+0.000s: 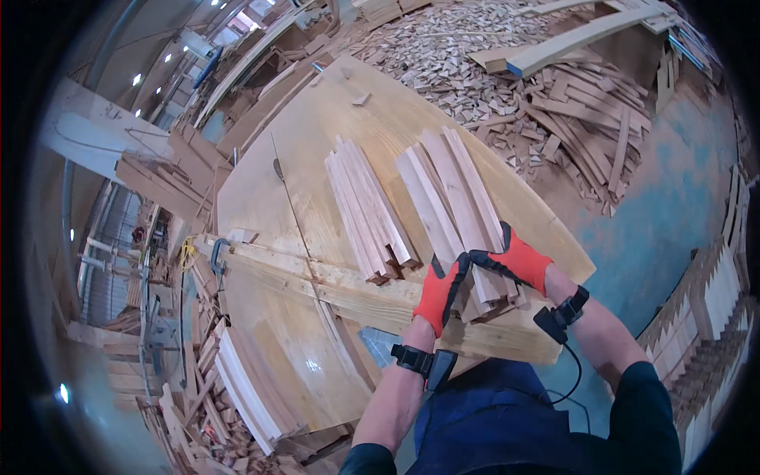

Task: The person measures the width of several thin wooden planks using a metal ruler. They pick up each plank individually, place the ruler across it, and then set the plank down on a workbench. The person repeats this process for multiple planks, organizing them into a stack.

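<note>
- Head view: two bundles of pale, long wooden strips lie side by side, well within reach, on a broad wooden panel [317, 119]; the flat surface presumably bears them along their length.
- Right-hand bundle [455, 194] is the one being handled. Strips run roughly lengthwise together, near ends toward the wearer, probably so the ends sit where both hands can work them.
- Left hand [445, 294], in a red glove with black fingers, touches the bundle's left side near that end; fingers bent. Whether it closes tightly on the wood, cannot tell.
- Right hand [522, 257], gloved alike, lies over the bundle's right part, thumb toward the other hand, fingers spread across the strips. Firmness of hold cannot be told either.
- Hands meet closely from opposite sides; likely this keeps loose pieces from fanning out. Gloves presumably guard against splinters.
- Left-hand bundle [364, 206] lies untouched, apart from the other; the gap seems to keep the groups distinct.
- Long beam [348, 293] crosses the panel just beyond both bundles' near ends, on the wearer's side. A clamp [217, 257] sits at its far left end, probably to fix it.
- Curved strips [249, 388] lie at lower left; a heap of offcuts [443, 63] spreads beyond the panel, clear of the handled wood.
</note>
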A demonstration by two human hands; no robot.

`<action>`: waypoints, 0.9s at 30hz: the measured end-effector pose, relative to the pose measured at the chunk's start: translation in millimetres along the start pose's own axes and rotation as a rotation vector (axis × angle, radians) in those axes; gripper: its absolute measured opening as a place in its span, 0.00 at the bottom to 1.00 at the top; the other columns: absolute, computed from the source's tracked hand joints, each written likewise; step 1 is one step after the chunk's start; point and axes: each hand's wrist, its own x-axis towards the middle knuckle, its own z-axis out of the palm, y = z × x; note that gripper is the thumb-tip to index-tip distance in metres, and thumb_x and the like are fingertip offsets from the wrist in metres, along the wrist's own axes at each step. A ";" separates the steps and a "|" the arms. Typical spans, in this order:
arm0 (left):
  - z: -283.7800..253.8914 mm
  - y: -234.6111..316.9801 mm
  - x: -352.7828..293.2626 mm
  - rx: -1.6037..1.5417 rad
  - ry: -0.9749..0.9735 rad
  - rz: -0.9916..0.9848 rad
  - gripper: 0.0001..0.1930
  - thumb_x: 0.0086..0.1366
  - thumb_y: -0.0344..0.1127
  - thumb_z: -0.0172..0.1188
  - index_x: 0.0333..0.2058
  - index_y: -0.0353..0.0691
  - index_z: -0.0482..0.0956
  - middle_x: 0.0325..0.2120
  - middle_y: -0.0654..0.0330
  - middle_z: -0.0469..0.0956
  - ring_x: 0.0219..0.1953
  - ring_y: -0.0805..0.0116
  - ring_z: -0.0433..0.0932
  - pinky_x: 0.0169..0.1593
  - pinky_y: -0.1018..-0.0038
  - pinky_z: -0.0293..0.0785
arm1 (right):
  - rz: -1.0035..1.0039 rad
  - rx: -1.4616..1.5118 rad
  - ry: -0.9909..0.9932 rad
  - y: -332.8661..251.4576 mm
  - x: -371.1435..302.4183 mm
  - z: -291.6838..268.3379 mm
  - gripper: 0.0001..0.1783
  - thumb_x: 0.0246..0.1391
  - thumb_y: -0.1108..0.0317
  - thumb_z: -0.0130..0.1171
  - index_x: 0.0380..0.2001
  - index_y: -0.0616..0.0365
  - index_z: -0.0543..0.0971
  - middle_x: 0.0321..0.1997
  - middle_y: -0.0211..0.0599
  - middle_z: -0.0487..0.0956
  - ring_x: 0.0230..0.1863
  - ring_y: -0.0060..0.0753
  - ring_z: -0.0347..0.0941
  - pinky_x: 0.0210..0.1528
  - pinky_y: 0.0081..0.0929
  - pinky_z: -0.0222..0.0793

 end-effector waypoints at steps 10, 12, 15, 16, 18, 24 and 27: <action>34.7 4.5 12.3 -0.453 -0.020 0.078 0.56 0.56 0.20 0.72 0.73 0.45 0.41 0.62 0.51 0.65 0.52 0.57 0.79 0.54 0.60 0.80 | -0.046 0.711 -0.127 74.7 13.1 -13.2 0.24 0.65 0.51 0.58 0.53 0.60 0.79 0.49 0.33 0.82 0.47 0.25 0.76 0.54 0.29 0.72; 33.8 11.1 9.9 -0.415 -0.040 0.069 0.48 0.58 0.23 0.71 0.71 0.43 0.48 0.58 0.54 0.70 0.51 0.59 0.79 0.53 0.63 0.80 | 0.081 0.890 -0.124 60.3 -1.9 -14.4 0.26 0.65 0.50 0.58 0.54 0.61 0.78 0.51 0.34 0.81 0.49 0.26 0.77 0.57 0.29 0.72; 23.6 11.2 9.6 -0.359 -0.142 0.015 0.33 0.63 0.31 0.69 0.64 0.41 0.62 0.50 0.59 0.77 0.48 0.67 0.79 0.51 0.67 0.80 | 0.109 0.911 -0.248 22.1 -26.3 -27.7 0.32 0.60 0.52 0.65 0.59 0.64 0.74 0.54 0.40 0.81 0.52 0.28 0.79 0.57 0.30 0.74; 18.8 10.2 8.4 -0.329 -0.172 0.001 0.28 0.65 0.34 0.68 0.61 0.40 0.67 0.47 0.61 0.78 0.47 0.70 0.79 0.50 0.69 0.79 | 0.077 0.824 -0.244 22.9 -24.3 -23.7 0.33 0.58 0.54 0.67 0.60 0.65 0.74 0.54 0.41 0.81 0.51 0.29 0.79 0.56 0.30 0.75; 17.6 23.6 -3.8 -0.302 -0.163 0.005 0.25 0.67 0.37 0.67 0.59 0.38 0.70 0.46 0.62 0.79 0.46 0.72 0.78 0.50 0.71 0.78 | 0.031 0.772 -0.207 9.5 -31.3 -20.4 0.36 0.52 0.59 0.73 0.60 0.67 0.72 0.53 0.42 0.81 0.47 0.31 0.80 0.52 0.30 0.77; -1.5 33.1 -67.0 -0.199 -0.139 0.087 0.28 0.67 0.37 0.66 0.62 0.38 0.68 0.49 0.62 0.78 0.46 0.72 0.78 0.51 0.72 0.77 | -0.127 0.603 -0.106 -10.3 -79.7 3.5 0.37 0.49 0.62 0.74 0.59 0.68 0.72 0.53 0.40 0.81 0.50 0.28 0.77 0.53 0.29 0.75; -27.9 48.7 -115.1 -0.276 -0.104 0.117 0.35 0.64 0.31 0.68 0.66 0.39 0.62 0.53 0.58 0.76 0.48 0.69 0.79 0.51 0.70 0.80 | -0.181 0.568 -0.152 -31.1 -110.3 24.9 0.40 0.50 0.68 0.73 0.64 0.66 0.67 0.58 0.39 0.77 0.56 0.27 0.74 0.57 0.29 0.73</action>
